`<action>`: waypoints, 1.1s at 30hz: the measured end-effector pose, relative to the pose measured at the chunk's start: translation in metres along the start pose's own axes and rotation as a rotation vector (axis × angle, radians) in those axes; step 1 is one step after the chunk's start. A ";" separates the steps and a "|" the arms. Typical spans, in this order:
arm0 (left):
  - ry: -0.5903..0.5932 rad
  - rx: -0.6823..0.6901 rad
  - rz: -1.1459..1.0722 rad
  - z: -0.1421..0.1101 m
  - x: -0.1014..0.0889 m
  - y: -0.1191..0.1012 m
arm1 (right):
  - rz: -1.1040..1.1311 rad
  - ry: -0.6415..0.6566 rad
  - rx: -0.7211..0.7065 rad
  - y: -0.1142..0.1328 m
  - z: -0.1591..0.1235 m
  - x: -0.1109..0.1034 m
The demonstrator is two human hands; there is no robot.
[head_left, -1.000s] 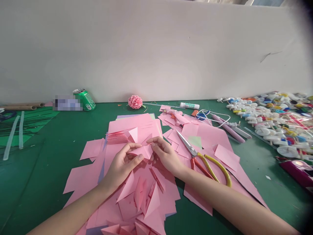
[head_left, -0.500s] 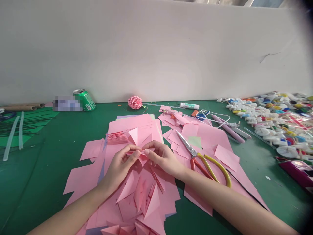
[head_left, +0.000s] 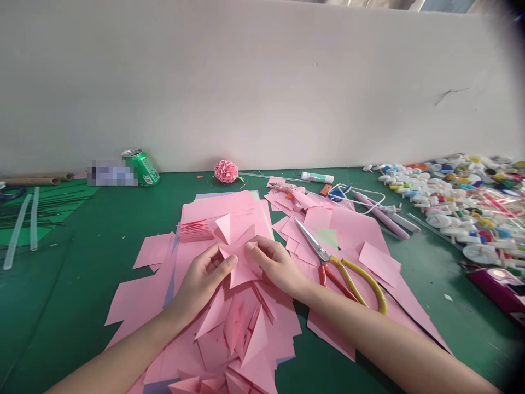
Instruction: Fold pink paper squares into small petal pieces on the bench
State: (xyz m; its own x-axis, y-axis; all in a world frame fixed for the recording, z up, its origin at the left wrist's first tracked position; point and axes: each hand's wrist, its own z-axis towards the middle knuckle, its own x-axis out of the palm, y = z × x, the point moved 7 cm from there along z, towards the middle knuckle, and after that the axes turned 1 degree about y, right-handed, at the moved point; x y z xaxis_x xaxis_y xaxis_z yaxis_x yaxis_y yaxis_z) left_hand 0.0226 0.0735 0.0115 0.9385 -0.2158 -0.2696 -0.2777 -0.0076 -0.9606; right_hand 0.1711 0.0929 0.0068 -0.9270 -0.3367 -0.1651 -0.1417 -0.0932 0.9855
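Observation:
Between my two hands is a small creased square of pink paper (head_left: 241,268), opened out and facing me. My left hand (head_left: 210,271) pinches its left edge, thumb in front and fingers behind. On the opposite edge, my right hand (head_left: 276,265) grips the paper the same way, and its fingertips behind the sheet are hidden. Pink paper sheets (head_left: 184,350) spread beneath both hands. Folded pink pieces (head_left: 254,336) lie just below them, with more at the bottom edge of the view. A stack of folded pink strips (head_left: 197,231) rests beyond my left hand.
Scissors (head_left: 324,254) with red and yellow handles lie open to the right on pink sheets. Behind stand a pink paper ball (head_left: 226,171), a green can (head_left: 141,167) and a glue stick (head_left: 317,178). A purple glue gun (head_left: 383,216) and a pile of plastic pieces (head_left: 463,202) are at right.
The pink paper was partly folded, then pinched together into a narrow shape with its point downward. Now it is spread open as a creased square. Both hands stay in nearly the same place.

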 end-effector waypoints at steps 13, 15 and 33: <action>0.023 -0.036 -0.092 0.001 0.006 0.002 | 0.071 -0.054 0.082 -0.006 0.002 -0.005; 0.025 -0.045 -0.080 0.001 0.006 0.003 | 0.091 -0.036 0.091 -0.007 0.001 -0.004; -0.141 -0.088 0.028 0.003 -0.009 0.012 | 0.171 -0.053 0.030 -0.003 0.001 -0.004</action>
State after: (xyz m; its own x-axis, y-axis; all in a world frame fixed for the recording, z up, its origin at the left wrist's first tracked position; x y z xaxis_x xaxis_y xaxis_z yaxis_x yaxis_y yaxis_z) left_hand 0.0117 0.0780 0.0017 0.9478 -0.0785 -0.3092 -0.3156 -0.0906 -0.9445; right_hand 0.1748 0.0951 0.0044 -0.9553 -0.2957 0.0060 0.0097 -0.0110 0.9999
